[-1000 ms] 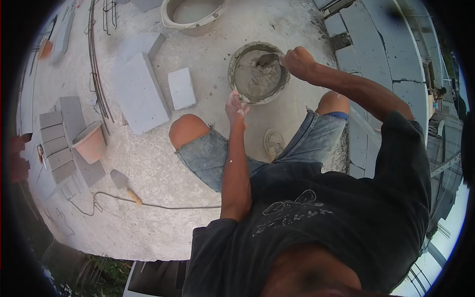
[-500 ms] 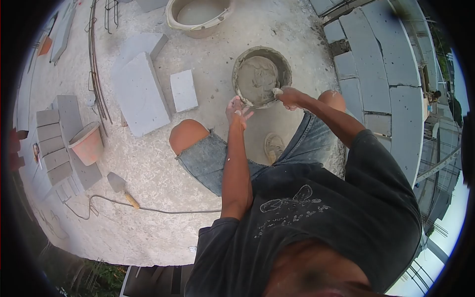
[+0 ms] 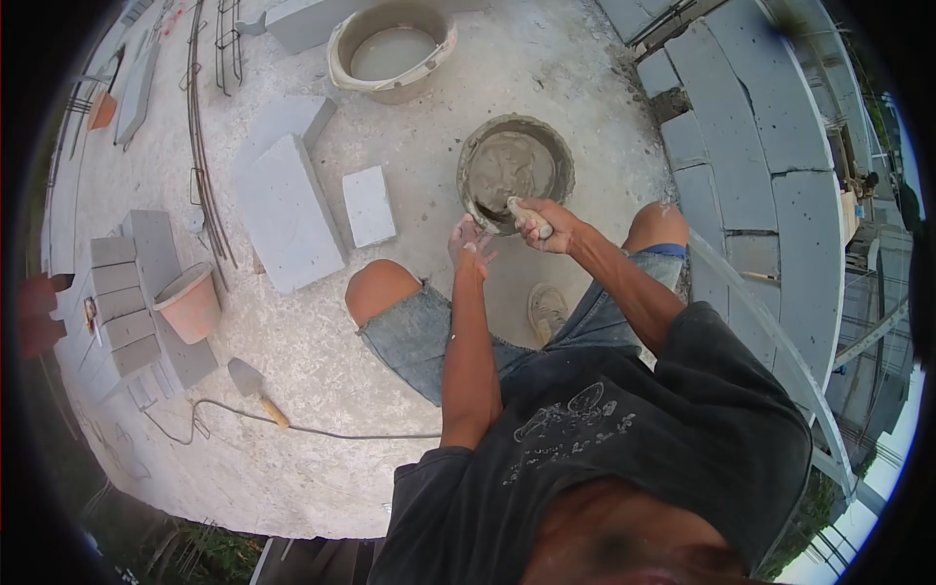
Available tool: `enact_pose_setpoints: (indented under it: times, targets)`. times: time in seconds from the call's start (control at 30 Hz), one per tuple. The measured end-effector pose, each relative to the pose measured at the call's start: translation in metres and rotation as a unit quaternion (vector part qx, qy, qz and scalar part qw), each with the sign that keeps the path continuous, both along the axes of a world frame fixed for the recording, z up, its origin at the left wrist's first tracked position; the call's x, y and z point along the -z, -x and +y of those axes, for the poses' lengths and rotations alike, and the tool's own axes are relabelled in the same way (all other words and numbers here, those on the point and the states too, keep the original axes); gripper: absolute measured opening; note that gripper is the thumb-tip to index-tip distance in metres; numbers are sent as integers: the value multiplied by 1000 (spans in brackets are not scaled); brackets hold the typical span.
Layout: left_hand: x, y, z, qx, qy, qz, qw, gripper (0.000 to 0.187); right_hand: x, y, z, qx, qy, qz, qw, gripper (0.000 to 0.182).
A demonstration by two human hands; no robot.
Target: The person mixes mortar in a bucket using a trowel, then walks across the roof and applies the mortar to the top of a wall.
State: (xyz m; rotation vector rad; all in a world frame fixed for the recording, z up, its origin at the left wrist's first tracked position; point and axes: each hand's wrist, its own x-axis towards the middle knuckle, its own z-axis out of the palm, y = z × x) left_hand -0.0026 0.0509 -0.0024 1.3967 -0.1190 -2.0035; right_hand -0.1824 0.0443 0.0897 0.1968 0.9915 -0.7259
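A round bucket [image 3: 568, 168] stands on the floor between my knees, with wet grey mortar [image 3: 507, 164] inside. My left hand [image 3: 470, 244] is at its near left rim, fingertips hooked on the edge and thumb apart. Closed around the pale, mortar-smeared handle of a trowel [image 3: 531, 218] is my right hand [image 3: 552, 226], over the near rim. The trowel's blade is largely hidden in the mortar, near a dark hollow.
A larger tub [image 3: 341, 70] with greyish liquid stands beyond the bucket. Pale blocks [image 3: 292, 210] lie to the left, near thin steel bars [image 3: 200, 146]. Another trowel [image 3: 255, 388] rests by a cable, below an orange bucket [image 3: 190, 304]. A block wall [image 3: 790, 127] rises at right.
My right hand has moved left and inward along the near rim, turning the trowel handle. The mortar's surface has shifted, with a hollow near the trowel. My left hand stays at the rim.
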Motion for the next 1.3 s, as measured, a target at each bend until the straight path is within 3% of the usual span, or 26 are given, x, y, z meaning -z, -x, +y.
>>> enact_pose_setpoints:
  times: [0.1,0.2,0.3,0.33,0.37,0.43,0.47,0.5,0.53,0.57,0.67,0.77,0.83,0.97,1.0,1.07,1.1,1.17,1.3]
  targets:
    - [-3,-1,0,8,-2,-6,1000,47,1,2,5,184,-35,-207,960,29]
    - [-4,-3,1,6,-7,-10,1000,47,-13,14,8,239,-33,-294,925,28]
    - [-1,-4,1,15,-10,9,1000,51,-41,38,7,199,5,-257,946,40]
    - [-1,-5,1,20,-6,21,1000,56,-56,45,5,145,-5,-211,967,33]
    - [-1,-7,0,26,-1,34,999,62,-69,49,4,43,17,-81,996,34]
    - [-1,-7,-2,24,-6,34,999,62,-108,47,2,-160,60,184,968,36]
    - [-2,-7,-2,23,-10,34,999,62,-125,45,-4,-310,80,303,897,38]
    - [-3,-7,-2,17,-15,27,999,57,-124,48,-4,-405,196,455,768,36]
    - [-5,-6,-3,10,-18,21,1000,53,-122,55,-3,-476,300,579,590,35]
    - [-7,-5,-2,3,-23,15,1000,49,-120,58,-3,-517,384,666,376,34]
    - [-10,-5,-3,7,-20,13,1000,49,-148,39,-30,-561,335,725,216,41]
    - [-8,-8,-2,9,-18,28,999,50,-113,48,-62,-615,357,692,126,36]
    - [-6,-9,2,6,-3,32,999,50,-94,49,-78,-680,309,640,181,35]
    - [12,-9,-1,-10,-23,97,995,66,-33,53,-62,-617,273,648,354,49]
    - [12,-8,-2,-3,-27,86,996,67,-33,46,-53,-608,248,634,408,59]
    - [20,-9,-3,0,-39,86,996,67,-16,45,-30,-519,287,583,555,49]
    - [22,-9,-1,11,-34,93,995,68,-16,34,-18,-454,241,580,632,36]
    - [22,-11,-6,12,-47,77,996,70,19,33,-7,-383,186,386,818,28]
    - [28,-10,-4,28,-33,76,996,74,0,11,-11,-211,69,252,942,23]
